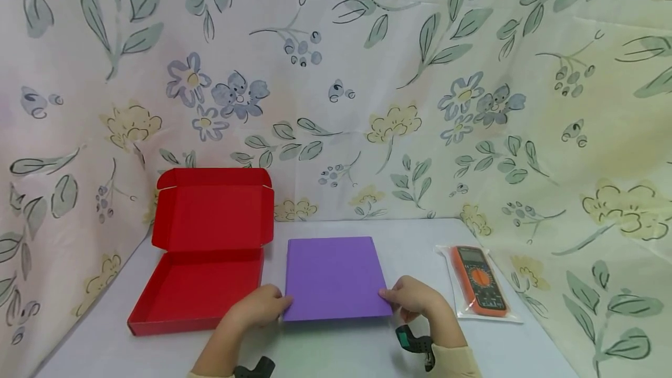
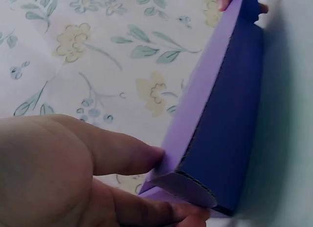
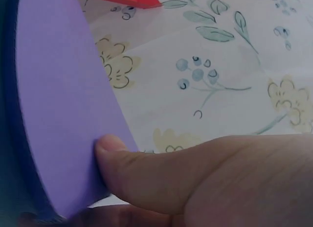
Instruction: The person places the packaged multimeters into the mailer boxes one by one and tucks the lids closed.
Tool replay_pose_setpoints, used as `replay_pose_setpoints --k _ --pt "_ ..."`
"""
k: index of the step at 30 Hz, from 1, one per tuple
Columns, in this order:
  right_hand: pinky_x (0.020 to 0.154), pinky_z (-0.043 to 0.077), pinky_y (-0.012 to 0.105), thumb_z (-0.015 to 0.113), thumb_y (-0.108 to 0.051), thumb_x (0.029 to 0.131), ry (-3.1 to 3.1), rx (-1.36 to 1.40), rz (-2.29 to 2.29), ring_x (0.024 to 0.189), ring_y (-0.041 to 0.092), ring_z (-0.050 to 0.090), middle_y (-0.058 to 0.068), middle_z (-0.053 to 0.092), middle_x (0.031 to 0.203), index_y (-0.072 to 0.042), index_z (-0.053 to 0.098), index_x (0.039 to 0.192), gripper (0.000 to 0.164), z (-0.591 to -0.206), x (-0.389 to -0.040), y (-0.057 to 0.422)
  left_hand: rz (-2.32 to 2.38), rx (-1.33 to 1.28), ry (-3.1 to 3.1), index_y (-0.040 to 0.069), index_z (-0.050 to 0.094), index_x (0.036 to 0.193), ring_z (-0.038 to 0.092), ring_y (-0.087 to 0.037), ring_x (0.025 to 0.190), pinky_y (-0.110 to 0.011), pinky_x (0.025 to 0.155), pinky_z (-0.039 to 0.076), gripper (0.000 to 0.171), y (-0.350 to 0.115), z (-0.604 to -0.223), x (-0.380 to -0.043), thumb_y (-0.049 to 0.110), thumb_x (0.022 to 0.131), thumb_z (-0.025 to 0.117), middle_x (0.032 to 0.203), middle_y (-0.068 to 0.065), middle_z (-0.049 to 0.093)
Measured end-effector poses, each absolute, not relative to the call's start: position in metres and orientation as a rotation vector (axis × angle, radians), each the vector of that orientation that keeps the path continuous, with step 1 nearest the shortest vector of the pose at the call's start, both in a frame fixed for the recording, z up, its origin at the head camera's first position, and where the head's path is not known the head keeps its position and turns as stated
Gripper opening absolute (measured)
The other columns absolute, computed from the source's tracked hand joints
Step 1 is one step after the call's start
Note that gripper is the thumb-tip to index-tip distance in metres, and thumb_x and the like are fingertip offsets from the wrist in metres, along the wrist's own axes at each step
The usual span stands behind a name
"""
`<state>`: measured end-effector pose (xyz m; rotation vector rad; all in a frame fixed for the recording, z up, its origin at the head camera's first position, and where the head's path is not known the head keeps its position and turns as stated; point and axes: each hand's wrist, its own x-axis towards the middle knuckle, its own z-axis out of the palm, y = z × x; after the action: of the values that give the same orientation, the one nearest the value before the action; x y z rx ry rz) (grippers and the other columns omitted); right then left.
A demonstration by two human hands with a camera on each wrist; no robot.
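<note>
The fingers [image 2: 124,153] of the left hand [image 1: 261,306] are curled about the near left corner of a flat purple cardboard box [image 1: 334,277], the thumb lying on its top face and the other fingers tucked beneath, as the left wrist view shows at the corrugated edge. The right hand [image 1: 415,298] does the same at the near right corner: its thumb [image 3: 142,166] presses down on the purple lid while the remaining fingers sit under the near edge, mostly hidden. Both hands thus pinch the box narrowly, one at each near corner. The box lies closed in the middle of the pale table [image 1: 341,349], its near edge appearing slightly lifted in the wrist views, though how far I cannot tell. Judging by the thin corrugated wall, it is probably light and fairly stiff, yet its broad faces could flex or dent if squeezed hard; the matt card looks unlikely to slip. Taking hold at the corners or along the side edges, where the folded walls give strength, seems the safest grip. Just left of it, nearly touching, an open red cardboard box [image 1: 202,284] sits with its lid [image 1: 214,209] standing upright at the far side. Well apart to the right, near the table's edge, an orange multimeter in a clear plastic bag [image 1: 479,280] lies flat. A floral cloth backdrop [image 1: 367,86] surrounds the table on the far, left and right sides.
</note>
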<state>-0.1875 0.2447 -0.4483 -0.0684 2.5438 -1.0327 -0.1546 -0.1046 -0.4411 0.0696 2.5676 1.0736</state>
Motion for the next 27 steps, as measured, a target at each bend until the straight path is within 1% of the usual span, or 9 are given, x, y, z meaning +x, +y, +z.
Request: replay_pose_setpoints --k 4,8,10,13,18,21,25,27 --pt "0.052 0.053 0.031 0.065 -0.031 0.101 2.605 0.003 -1.055 0.051 0.015 0.048 0.006 0.063 0.074 0.001 0.07 0.086 0.036 -0.451 -0.19 0.242 1.085 0.026 2.578 -0.006 0.065 0.108 0.053 -0.023 0.07 -0.035 0.06 0.047 0.034 -0.098 -0.443 -0.156 0.026 0.1 0.062 0.079 -0.01 0.056" --pt "0.055 0.055 0.033 0.065 -0.031 0.101 2.628 0.033 -1.1 0.058 0.018 0.051 0.006 0.063 0.078 0.004 0.07 0.091 0.037 -0.453 -0.193 0.238 1.106 -0.061 2.604 -0.008 0.061 0.115 0.056 -0.024 0.078 -0.039 0.067 0.052 0.039 -0.094 -0.449 -0.159 0.028 0.101 0.06 0.085 -0.01 0.057" --pt "0.056 0.056 0.035 0.065 -0.032 0.1 2.635 0.015 -1.115 0.061 0.02 0.053 0.007 0.062 0.079 0.006 0.07 0.092 0.039 -0.453 -0.193 0.235 1.116 -0.092 2.635 -0.01 0.06 0.117 0.056 -0.025 0.08 -0.041 0.07 0.053 0.041 -0.092 -0.451 -0.161 0.027 0.101 0.058 0.087 -0.011 0.058" --pt "0.057 0.057 0.037 0.065 -0.033 0.1 2.643 -0.002 -1.124 0.064 0.021 0.055 0.007 0.062 0.079 0.006 0.069 0.092 0.04 -0.453 -0.193 0.232 1.12 -0.124 2.671 -0.012 0.059 0.118 0.055 -0.025 0.08 -0.041 0.07 0.052 0.041 -0.089 -0.453 -0.161 0.026 0.103 0.054 0.087 -0.01 0.056" --pt "0.059 0.059 0.04 0.065 -0.032 0.101 2.67 0.009 -1.106 0.077 0.023 0.063 0.007 0.063 0.08 0.009 0.069 0.094 0.041 -0.452 -0.193 0.231 1.115 -0.129 2.689 -0.01 0.06 0.11 0.051 -0.026 0.074 -0.038 0.064 0.045 0.038 -0.086 -0.452 -0.16 0.026 0.104 0.049 0.08 -0.012 0.053" --pt "0.06 0.06 0.042 0.064 -0.032 0.101 2.669 0.012 -1.1 0.081 0.025 0.065 0.008 0.064 0.081 0.009 0.069 0.095 0.042 -0.451 -0.193 0.231 1.102 -0.141 2.688 -0.01 0.06 0.112 0.052 -0.026 0.075 -0.039 0.066 0.048 0.04 -0.085 -0.45 -0.159 0.027 0.103 0.051 0.082 -0.011 0.054" --pt "0.059 0.06 0.04 0.065 -0.033 0.101 2.651 -0.001 -1.094 0.079 0.022 0.064 0.006 0.064 0.08 0.008 0.07 0.094 0.042 -0.451 -0.193 0.233 1.087 -0.152 2.679 -0.01 0.062 0.113 0.055 -0.025 0.078 -0.041 0.07 0.053 0.04 -0.087 -0.448 -0.159 0.028 0.1 0.057 0.085 -0.01 0.057" --pt "0.057 0.058 0.037 0.066 -0.033 0.1 2.638 -0.024 -1.071 0.069 0.019 0.06 0.007 0.064 0.076 0.005 0.071 0.091 0.039 -0.451 -0.193 0.235 1.089 -0.138 2.67 -0.009 0.063 0.111 0.056 -0.025 0.078 -0.041 0.07 0.054 0.038 -0.089 -0.446 -0.159 0.027 0.098 0.062 0.085 -0.01 0.058"
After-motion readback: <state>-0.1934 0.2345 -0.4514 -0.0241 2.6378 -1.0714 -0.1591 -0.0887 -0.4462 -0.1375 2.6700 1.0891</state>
